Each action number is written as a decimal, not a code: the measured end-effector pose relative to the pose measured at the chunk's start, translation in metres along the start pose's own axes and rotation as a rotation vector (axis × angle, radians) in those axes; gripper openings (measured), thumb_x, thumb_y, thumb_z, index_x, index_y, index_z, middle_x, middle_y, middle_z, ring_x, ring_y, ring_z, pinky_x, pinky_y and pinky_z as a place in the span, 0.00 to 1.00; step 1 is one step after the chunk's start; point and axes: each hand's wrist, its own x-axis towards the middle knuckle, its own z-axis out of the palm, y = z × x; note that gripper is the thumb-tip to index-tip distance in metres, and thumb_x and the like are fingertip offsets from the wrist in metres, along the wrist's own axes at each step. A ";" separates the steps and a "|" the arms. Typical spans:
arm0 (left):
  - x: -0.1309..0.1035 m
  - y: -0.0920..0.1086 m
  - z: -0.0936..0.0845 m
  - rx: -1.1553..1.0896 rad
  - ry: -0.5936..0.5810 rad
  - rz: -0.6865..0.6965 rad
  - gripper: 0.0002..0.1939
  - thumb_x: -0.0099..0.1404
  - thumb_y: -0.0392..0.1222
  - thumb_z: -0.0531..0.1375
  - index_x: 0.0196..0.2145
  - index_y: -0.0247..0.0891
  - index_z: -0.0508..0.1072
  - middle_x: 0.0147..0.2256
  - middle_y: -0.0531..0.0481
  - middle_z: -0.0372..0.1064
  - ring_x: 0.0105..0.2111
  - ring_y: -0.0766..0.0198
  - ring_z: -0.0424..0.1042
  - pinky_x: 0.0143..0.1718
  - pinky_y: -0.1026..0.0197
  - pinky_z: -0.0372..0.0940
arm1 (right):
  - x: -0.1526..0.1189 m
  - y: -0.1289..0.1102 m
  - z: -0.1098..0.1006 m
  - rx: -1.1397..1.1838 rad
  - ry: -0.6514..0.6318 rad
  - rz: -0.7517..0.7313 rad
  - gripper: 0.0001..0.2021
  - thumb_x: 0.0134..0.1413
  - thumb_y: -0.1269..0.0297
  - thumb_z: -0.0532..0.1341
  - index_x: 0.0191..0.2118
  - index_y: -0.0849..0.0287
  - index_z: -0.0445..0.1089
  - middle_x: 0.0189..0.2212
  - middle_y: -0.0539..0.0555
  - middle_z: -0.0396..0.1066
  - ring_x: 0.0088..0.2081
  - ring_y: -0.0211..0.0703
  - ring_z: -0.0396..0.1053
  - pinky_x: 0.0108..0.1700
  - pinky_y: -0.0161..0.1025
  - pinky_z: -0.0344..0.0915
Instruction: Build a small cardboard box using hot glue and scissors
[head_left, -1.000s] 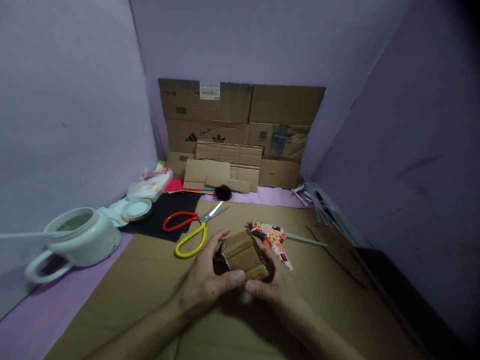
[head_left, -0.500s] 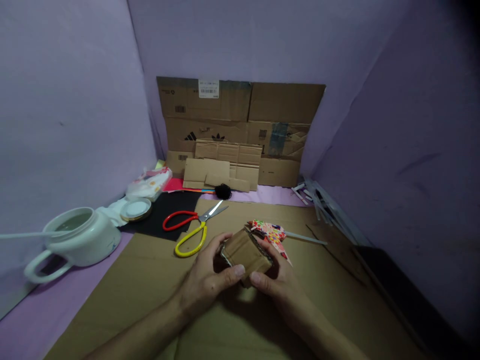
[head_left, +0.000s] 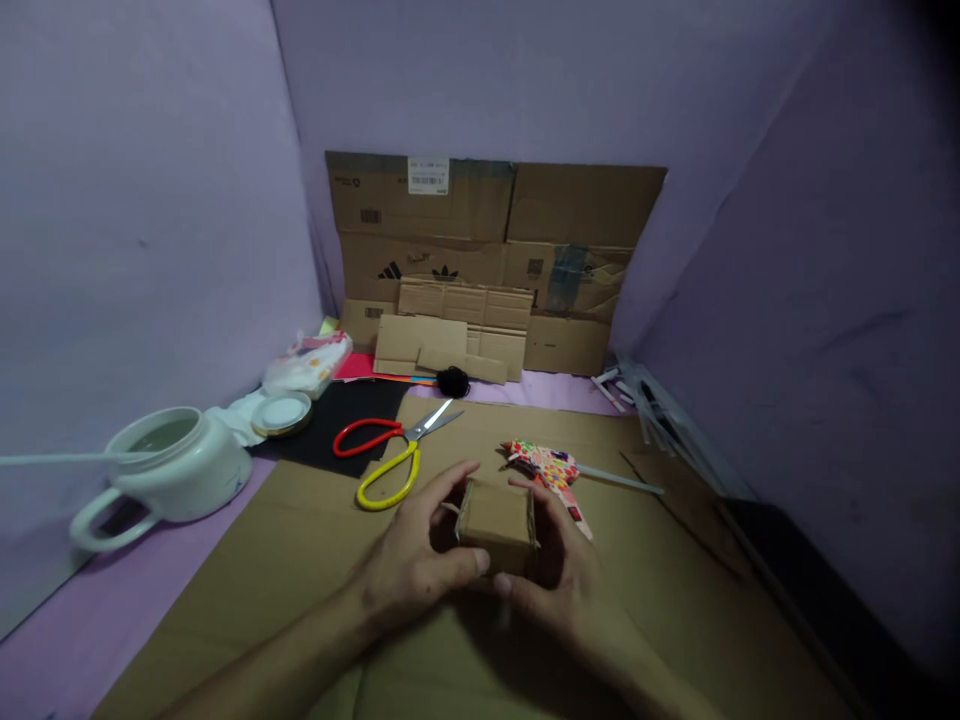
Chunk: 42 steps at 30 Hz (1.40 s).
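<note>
A small cardboard box (head_left: pixel 496 512) is held between my two hands, over the cardboard sheet (head_left: pixel 292 560) that covers the table. My left hand (head_left: pixel 427 545) grips its left side, thumb at the near lower edge. On the opposite side my right hand (head_left: pixel 555 550) curves round it, its thumb low in front. Fingers behind the box are partly hidden. Just beyond the right hand lies a glue gun (head_left: pixel 544 468) with a floral pattern and a glue stick in its back. Scissors (head_left: pixel 409 435) with one red and one yellow handle lie open to the left.
A white pot (head_left: pixel 199 475) with a handle stands at the left, near a round lid (head_left: pixel 282 412) and black paper (head_left: pixel 352 440). Black yarn (head_left: pixel 453 382) and cardboard pieces (head_left: pixel 420 342) are at the back. Clear glue sticks (head_left: pixel 667 420) lie along the right wall.
My hands have turned the cardboard box from a tilted, corner-up position to a more level one, with its top and near face showing. The camera view has shifted slightly left.
</note>
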 end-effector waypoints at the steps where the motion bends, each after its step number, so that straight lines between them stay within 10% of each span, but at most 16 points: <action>1: 0.000 0.000 0.000 -0.008 0.006 0.009 0.43 0.48 0.38 0.65 0.60 0.34 0.55 0.55 0.38 0.62 0.55 0.46 0.63 0.52 0.52 0.61 | 0.000 0.000 0.001 0.002 0.023 -0.005 0.33 0.42 0.66 0.70 0.54 0.50 0.56 0.52 0.56 0.66 0.51 0.51 0.68 0.51 0.47 0.66; 10: 0.003 -0.008 -0.003 -0.139 -0.001 0.015 0.37 0.51 0.47 0.67 0.56 0.36 0.62 0.56 0.39 0.63 0.57 0.45 0.61 0.55 0.51 0.59 | -0.001 -0.003 0.004 -0.204 0.186 -0.082 0.32 0.40 0.72 0.71 0.51 0.48 0.59 0.53 0.55 0.64 0.50 0.50 0.68 0.49 0.42 0.68; 16: 0.002 0.001 0.002 -0.266 -0.070 -0.083 0.30 0.52 0.44 0.67 0.52 0.33 0.68 0.48 0.40 0.72 0.51 0.45 0.67 0.50 0.50 0.62 | -0.004 0.006 -0.005 -0.344 0.074 -0.229 0.40 0.31 0.69 0.75 0.54 0.47 0.60 0.59 0.56 0.57 0.61 0.59 0.55 0.61 0.51 0.54; 21: 0.000 0.001 0.002 -0.306 -0.021 -0.094 0.28 0.48 0.41 0.67 0.49 0.34 0.71 0.48 0.40 0.72 0.53 0.43 0.65 0.50 0.50 0.61 | -0.002 0.003 -0.005 0.068 0.089 -0.049 0.41 0.33 0.45 0.72 0.56 0.48 0.61 0.59 0.59 0.60 0.61 0.61 0.57 0.58 0.52 0.59; 27: 0.002 0.004 0.001 -0.272 -0.133 -0.089 0.26 0.51 0.41 0.64 0.50 0.36 0.72 0.45 0.44 0.74 0.50 0.45 0.68 0.48 0.52 0.63 | -0.003 -0.008 -0.003 0.311 0.030 0.202 0.37 0.37 0.48 0.70 0.55 0.53 0.65 0.54 0.60 0.67 0.52 0.61 0.67 0.49 0.50 0.65; 32: -0.002 0.008 -0.005 0.108 -0.077 0.032 0.27 0.59 0.50 0.60 0.54 0.36 0.69 0.49 0.42 0.71 0.49 0.47 0.69 0.49 0.52 0.63 | 0.000 -0.006 -0.001 0.444 0.067 0.240 0.34 0.36 0.53 0.71 0.53 0.53 0.67 0.56 0.60 0.66 0.52 0.60 0.69 0.46 0.51 0.69; 39: 0.019 0.004 -0.069 1.040 0.585 0.185 0.22 0.58 0.44 0.56 0.50 0.34 0.71 0.51 0.38 0.67 0.52 0.44 0.65 0.53 0.45 0.59 | 0.015 -0.001 -0.012 0.549 0.103 0.233 0.26 0.43 0.47 0.66 0.49 0.49 0.70 0.46 0.56 0.76 0.44 0.55 0.75 0.44 0.53 0.70; 42: 0.028 -0.002 -0.090 1.185 0.424 0.078 0.25 0.54 0.40 0.57 0.51 0.34 0.70 0.50 0.39 0.70 0.50 0.47 0.68 0.52 0.48 0.62 | 0.013 -0.007 -0.015 0.575 0.084 0.270 0.23 0.45 0.47 0.65 0.47 0.49 0.72 0.41 0.54 0.78 0.40 0.53 0.76 0.41 0.51 0.71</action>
